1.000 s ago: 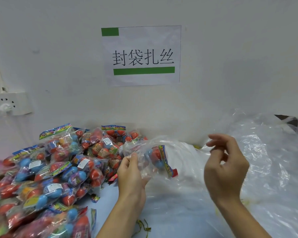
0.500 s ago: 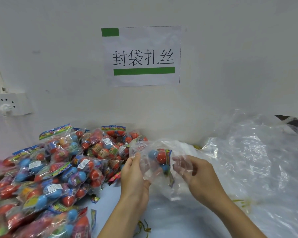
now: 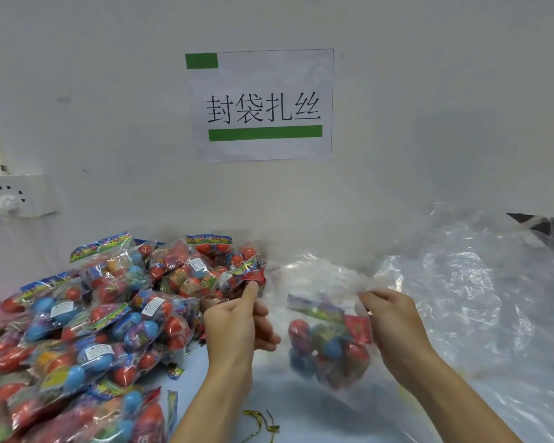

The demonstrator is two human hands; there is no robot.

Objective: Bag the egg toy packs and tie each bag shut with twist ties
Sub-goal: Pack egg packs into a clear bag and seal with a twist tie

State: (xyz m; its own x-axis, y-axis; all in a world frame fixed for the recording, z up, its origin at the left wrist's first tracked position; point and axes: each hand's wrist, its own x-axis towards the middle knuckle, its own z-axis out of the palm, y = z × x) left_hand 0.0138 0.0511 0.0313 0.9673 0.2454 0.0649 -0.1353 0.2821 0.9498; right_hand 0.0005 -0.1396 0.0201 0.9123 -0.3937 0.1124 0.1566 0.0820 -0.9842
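Note:
A clear plastic bag [image 3: 317, 279] hangs between my hands above the table. Inside it sits one egg toy pack [image 3: 328, 343] with red and blue eggs and a colourful header card. My left hand [image 3: 237, 324] pinches the bag's left top edge, fingers curled. My right hand [image 3: 392, 318] pinches the right top edge. The bag's mouth is stretched between them. A gold twist tie [image 3: 259, 425] lies on the table below my left forearm.
A big heap of egg toy packs [image 3: 87, 330] covers the table's left half. A pile of clear bags [image 3: 480, 298] fills the right side. A wall with a paper sign [image 3: 263, 103] stands close behind; a socket [image 3: 13, 195] is at left.
The pack has dropped deeper into the bag. My right hand came in from open air to the bag, then both hands moved apart, stretching the bag's mouth.

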